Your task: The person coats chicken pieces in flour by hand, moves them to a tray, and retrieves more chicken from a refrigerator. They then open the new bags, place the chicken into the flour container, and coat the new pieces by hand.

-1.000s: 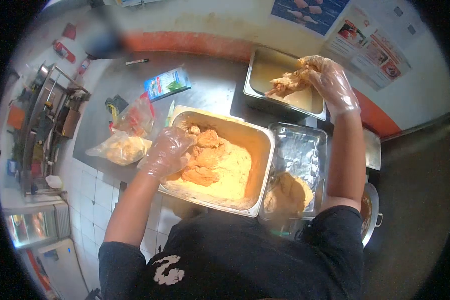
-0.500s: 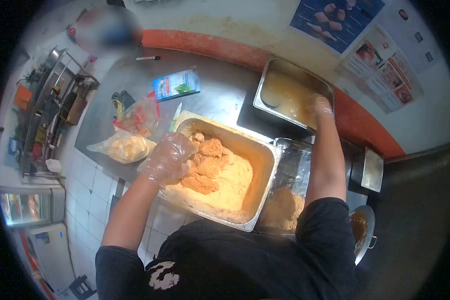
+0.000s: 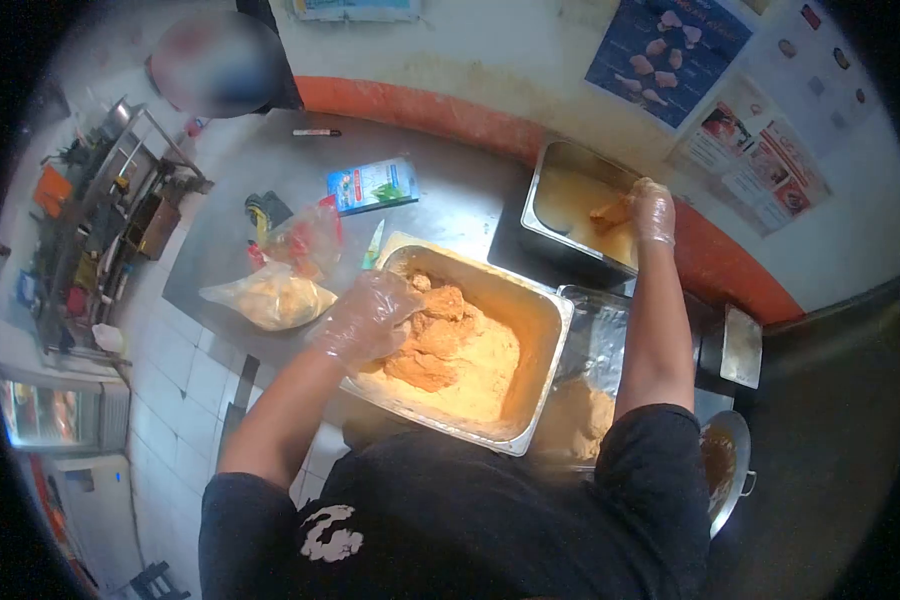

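A large steel pan (image 3: 530, 400) in front of me holds orange breading flour and several coated chicken pieces (image 3: 432, 335). My left hand (image 3: 365, 318), in a clear plastic glove, rests on the chicken at the pan's left side. Farther back, a second steel pan (image 3: 555, 165) holds pale batter. My right hand (image 3: 651, 210), also gloved, is over that pan and grips a wet chicken piece (image 3: 611, 212) just above the batter.
A foil-lined tray (image 3: 600, 335) with floured pieces sits right of the big pan. Plastic bags (image 3: 267, 296), a green-and-blue packet (image 3: 373, 185), a marker (image 3: 316, 132) and a knife (image 3: 372, 245) lie on the steel counter. A pot (image 3: 735, 470) stands low right. Posters hang on the wall.
My right hand went down into the batter pan and now holds a chicken piece just above the batter. The left hand stays on the floured chicken.
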`<state>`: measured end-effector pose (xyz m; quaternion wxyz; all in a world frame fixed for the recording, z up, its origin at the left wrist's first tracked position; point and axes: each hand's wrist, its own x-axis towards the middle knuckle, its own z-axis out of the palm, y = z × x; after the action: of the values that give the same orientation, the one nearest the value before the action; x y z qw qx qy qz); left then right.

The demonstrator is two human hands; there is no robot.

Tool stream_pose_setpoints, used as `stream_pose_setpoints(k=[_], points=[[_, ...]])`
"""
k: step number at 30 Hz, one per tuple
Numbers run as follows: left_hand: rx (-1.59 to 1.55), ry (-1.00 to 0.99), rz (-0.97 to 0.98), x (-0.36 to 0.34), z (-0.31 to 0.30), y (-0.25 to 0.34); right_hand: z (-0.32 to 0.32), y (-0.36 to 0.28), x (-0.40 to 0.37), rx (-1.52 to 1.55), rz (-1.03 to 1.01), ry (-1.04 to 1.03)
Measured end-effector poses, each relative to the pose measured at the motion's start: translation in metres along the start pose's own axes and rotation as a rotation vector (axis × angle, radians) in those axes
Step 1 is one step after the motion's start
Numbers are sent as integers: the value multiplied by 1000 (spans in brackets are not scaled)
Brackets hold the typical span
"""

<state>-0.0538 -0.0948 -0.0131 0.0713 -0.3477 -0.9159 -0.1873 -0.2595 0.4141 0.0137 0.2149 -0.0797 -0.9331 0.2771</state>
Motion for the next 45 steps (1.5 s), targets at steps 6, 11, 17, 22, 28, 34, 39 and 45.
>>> stream_pose_setpoints(k=[6,11,17,22,28,34,39,45], points=[[21,205,20,-32,-43,-16,-35,-71,-21,-317,-211,41],[118,334,-75,-112,-122,-69,-88,-136,-75,-157,-218,129],[111,34,-326,-182,-147,-155,-98,-235,-189,137,105,-131],[-128,188,-86,-200,-100,-219,-16,-233,-276,-75,184,-371],[-200,196,222,-146,-133,-214,21,-310,-342,-308,59,-194],[-247,96,336,-86,-225,-170,80,-393,-378,358,-147,-353],[-607,-261,349,-9,-258,-137,170,-402,-381,1189,-24,-286],[-191,-442,18,65,-212,-33,200,-403,-426,1956,308,-66]])
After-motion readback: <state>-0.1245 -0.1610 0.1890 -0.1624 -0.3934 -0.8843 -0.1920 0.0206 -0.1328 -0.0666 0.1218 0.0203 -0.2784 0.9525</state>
